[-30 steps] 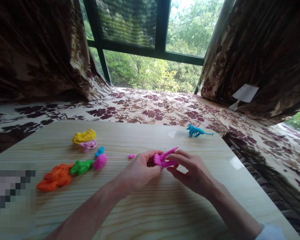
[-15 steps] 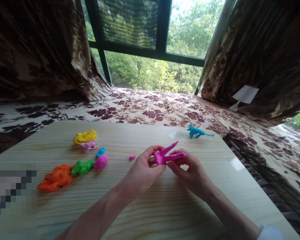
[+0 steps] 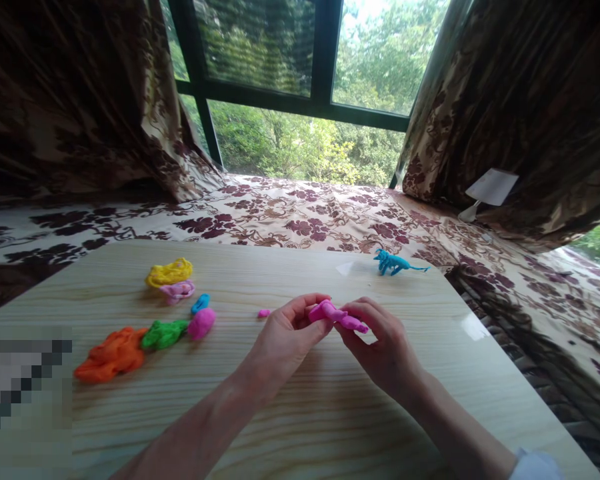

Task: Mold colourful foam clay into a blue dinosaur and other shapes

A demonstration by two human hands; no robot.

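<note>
Just above the table, a pink modelling clay figure (image 3: pixel 329 311) with two long prongs is held between both hands. My left hand (image 3: pixel 285 337) is closed on its thicker left end, thumb in front and fingers behind. The fingertips of my right hand (image 3: pixel 383 333) pinch the prongs at the right end. A small pink clay bit (image 3: pixel 264 313) lies on the table beyond my left hand. Farther left rests a pink clay ball (image 3: pixel 201 323), touching a green clay lump (image 3: pixel 164 334).
On the left of the wooden table (image 3: pixel 280 413) lie an orange clay lump (image 3: pixel 111 355), a yellow one (image 3: pixel 169 273), a pale pink one (image 3: pixel 178 291) and a small blue piece (image 3: pixel 200 304). A blue clay animal (image 3: pixel 394 263) stands at the back right. A white lamp (image 3: pixel 491 188) is beyond.
The pink clay figure has been turned so its prongs, spread apart half a second ago, now appear overlapped and point lower right. My right fingers have shifted onto them; my left hand keeps its hold.
</note>
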